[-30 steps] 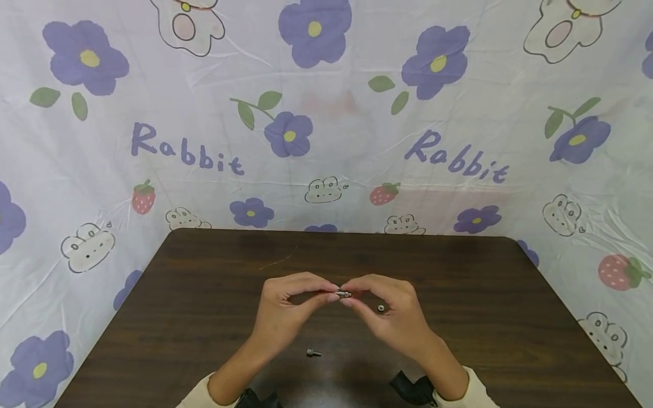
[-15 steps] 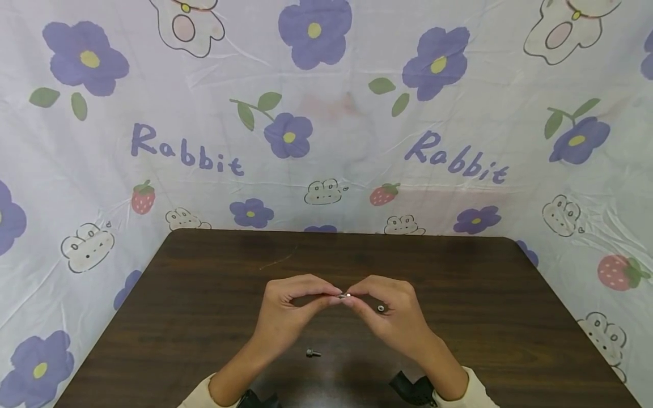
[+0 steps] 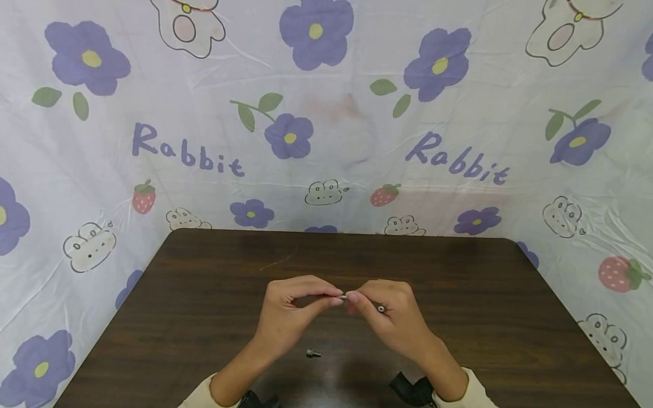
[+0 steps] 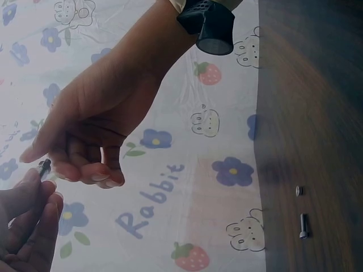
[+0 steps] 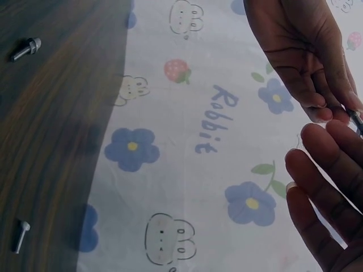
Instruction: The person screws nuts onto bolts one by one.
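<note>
A small metal bolt (image 3: pixel 343 297) is held between both hands above the table. My left hand (image 3: pixel 285 311) pinches one end between thumb and fingertips. My right hand (image 3: pixel 395 311) has its thumb and index finger at the other end, covering it in the head view. In the left wrist view a wider dark piece (image 4: pixel 45 164) shows on the bolt's end at the right hand's fingertips. Another bolt with a thick head (image 3: pixel 312 353) lies on the table below the hands. A further bolt (image 5: pixel 21 237) lies near the right hand, seen end-on in the head view.
The dark wooden table (image 3: pixel 204 272) has rounded far corners. Behind and beside it hangs a white cloth (image 3: pixel 352 147) printed with flowers and rabbits. Black wrist cameras (image 3: pixel 413 391) are strapped on both wrists near the front edge.
My right thumb has shifted forward and now covers the bolt's right end, which showed between the fingertips before. The left hand has moved very slightly right. The bolts on the table stay put.
</note>
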Demonstrator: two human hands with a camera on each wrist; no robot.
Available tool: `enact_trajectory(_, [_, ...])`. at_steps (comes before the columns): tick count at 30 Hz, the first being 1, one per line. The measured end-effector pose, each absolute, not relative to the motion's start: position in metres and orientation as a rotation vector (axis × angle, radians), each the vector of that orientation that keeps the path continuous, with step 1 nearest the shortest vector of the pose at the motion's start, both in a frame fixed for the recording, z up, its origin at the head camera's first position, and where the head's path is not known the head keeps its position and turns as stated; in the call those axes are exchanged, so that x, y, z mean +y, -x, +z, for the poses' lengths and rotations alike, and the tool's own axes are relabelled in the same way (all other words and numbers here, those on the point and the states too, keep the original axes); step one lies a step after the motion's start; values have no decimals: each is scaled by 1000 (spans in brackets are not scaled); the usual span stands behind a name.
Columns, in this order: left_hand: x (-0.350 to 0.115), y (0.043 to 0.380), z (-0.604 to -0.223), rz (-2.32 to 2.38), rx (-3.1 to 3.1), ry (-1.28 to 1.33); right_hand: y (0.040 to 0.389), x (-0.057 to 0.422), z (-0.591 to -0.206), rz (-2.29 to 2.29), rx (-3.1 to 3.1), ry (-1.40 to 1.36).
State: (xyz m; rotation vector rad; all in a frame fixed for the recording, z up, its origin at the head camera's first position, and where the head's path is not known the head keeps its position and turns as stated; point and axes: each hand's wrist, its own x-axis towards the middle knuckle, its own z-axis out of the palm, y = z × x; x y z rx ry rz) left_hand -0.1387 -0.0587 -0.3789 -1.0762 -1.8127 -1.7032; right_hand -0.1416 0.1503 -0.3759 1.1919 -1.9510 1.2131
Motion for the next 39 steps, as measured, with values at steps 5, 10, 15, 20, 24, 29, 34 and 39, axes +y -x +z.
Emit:
enact_trajectory(5, [-60,139,-378,-1693,-1820,1054,142,151,-377,1198,-1995,-1179])
enact_trajectory(10, [-62,139,-378,-1682,-1838,1009,141,149,-377,1180,-1952,-1160])
enact_trajectory(15, [-62,140,-378,-1684,-1833,1009,142,147,-374,1159,-1859,-1182])
enact_trajectory(20, [-61,140,-377,-1686,-1832,1021,142,148,-372,1146,-1844,-1180])
enact_trajectory(24, [-62,139,-378,-1683,-1842,1028,142,149,-373,1139,-1855,-1183])
enact_trajectory(29, [-61,139,-379,-1690,-1834,1060,141,149,-375,1139,-1874,-1183])
enact_trajectory(34, [-61,139,-380,-1696,-1814,1096,141,149,-375,1153,-1885,-1193])
enact_trajectory(39, [-60,139,-381,-1709,-1806,1099,140,149,-376,1174,-1897,-1213])
